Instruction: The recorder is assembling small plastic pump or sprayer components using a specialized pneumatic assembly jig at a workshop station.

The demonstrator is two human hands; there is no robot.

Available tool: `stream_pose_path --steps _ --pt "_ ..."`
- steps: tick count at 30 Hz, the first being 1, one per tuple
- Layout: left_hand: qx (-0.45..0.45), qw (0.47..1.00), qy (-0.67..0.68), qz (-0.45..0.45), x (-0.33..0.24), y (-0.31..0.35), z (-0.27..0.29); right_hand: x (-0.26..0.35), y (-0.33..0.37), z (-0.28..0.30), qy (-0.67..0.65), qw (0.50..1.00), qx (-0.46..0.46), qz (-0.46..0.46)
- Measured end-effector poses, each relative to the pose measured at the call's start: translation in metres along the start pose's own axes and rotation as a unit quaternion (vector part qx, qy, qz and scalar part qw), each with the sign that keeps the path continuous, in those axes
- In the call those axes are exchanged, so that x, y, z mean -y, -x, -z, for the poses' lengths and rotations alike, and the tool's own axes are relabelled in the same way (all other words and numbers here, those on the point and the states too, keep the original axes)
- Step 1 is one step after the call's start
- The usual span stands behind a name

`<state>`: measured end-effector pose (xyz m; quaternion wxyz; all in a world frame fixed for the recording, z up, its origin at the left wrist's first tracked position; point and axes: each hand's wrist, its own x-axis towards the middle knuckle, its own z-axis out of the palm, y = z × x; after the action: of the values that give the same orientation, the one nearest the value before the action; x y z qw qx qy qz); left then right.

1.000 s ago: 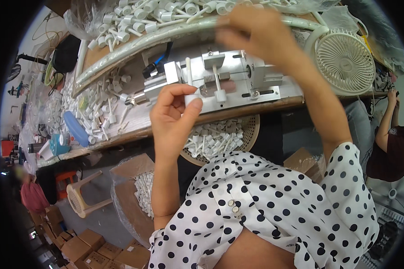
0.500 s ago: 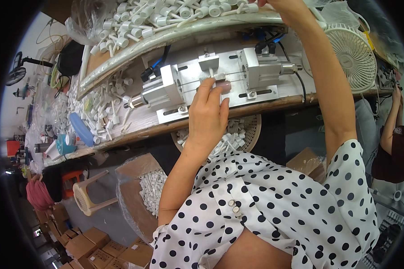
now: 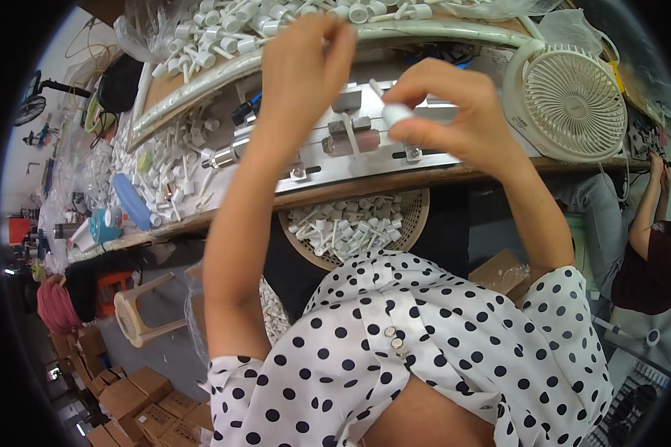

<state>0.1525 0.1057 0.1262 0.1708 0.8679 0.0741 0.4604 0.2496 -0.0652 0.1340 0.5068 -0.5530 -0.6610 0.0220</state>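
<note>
"Below the tabletop [image 3: 455, 173] edge, what's there? Qty pls."

"Basket [image 3: 419, 223] x1, w/ dozens of white pcs [image 3: 350, 227], too jumbled for an exact no. Prob. the done lot, my guess only. L of it, another batch [image 3: 274, 309], part hidden by the L arm [image 3: 239, 246]; status unclear."

"And up top?"

"Jig [image 3: 373, 160] x1, w/ 1 stick [image 3: 351, 138] lying across its middle block. R hand [image 3: 458, 112] is over the jig's R side, thumb & fingers pinched on 1 part [image 3: 396, 114], gripped by its fat end, thin end tilted up."

"So, progress?"

"Mid-cycle, I'd say: 1 in the jig, 1 in hand. Can't tell if the held one's finished."

"L of the jig?"

"Loose heap [image 3: 194, 134] x1, uncountable."

"L hand [image 3: 306, 56]?"

"Further back, over the tray [image 3: 455, 31] rim, fingers bent & blurred. Can't tell if it's got anything."

"Tray qty?"

"1 tray, 1 big pile [image 3: 224, 33] on it, dozens min. Plenty left, if that's the feed stock."

"Beyond?"

"Fan [image 3: 574, 104] x1 at the R end, co-worker [image 3: 652, 261] x1 far R."
</note>
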Motion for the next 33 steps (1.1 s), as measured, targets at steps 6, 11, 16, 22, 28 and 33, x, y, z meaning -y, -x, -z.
stream_pose_path --steps 6,11,16,22,28,33 --pt "0.228 0.95 -0.202 0.07 0.041 -0.079 -0.036 -0.013 0.011 -0.039 0.16 0.966 0.149 0.139" --pt "0.192 0.952 -0.233 0.05 0.039 -0.075 -0.034 -0.026 0.01 -0.058 0.223 0.942 0.178 0.176" --pt "0.255 0.939 -0.221 0.069 0.037 -0.083 -0.012 -0.02 0.009 -0.061 0.24 0.942 0.187 0.145" --pt "0.137 0.98 -0.003 0.141 0.018 -0.065 0.037 -0.028 -0.026 -0.017 0.244 0.956 0.086 0.139" --pt "0.052 0.924 0.295 0.238 -0.037 0.046 0.059 -0.089 -0.084 0.062 0.497 0.857 0.136 0.023" --pt "0.038 0.925 0.278 0.255 -0.058 0.114 0.03 -0.102 -0.093 0.068 0.322 0.907 0.27 -0.027"
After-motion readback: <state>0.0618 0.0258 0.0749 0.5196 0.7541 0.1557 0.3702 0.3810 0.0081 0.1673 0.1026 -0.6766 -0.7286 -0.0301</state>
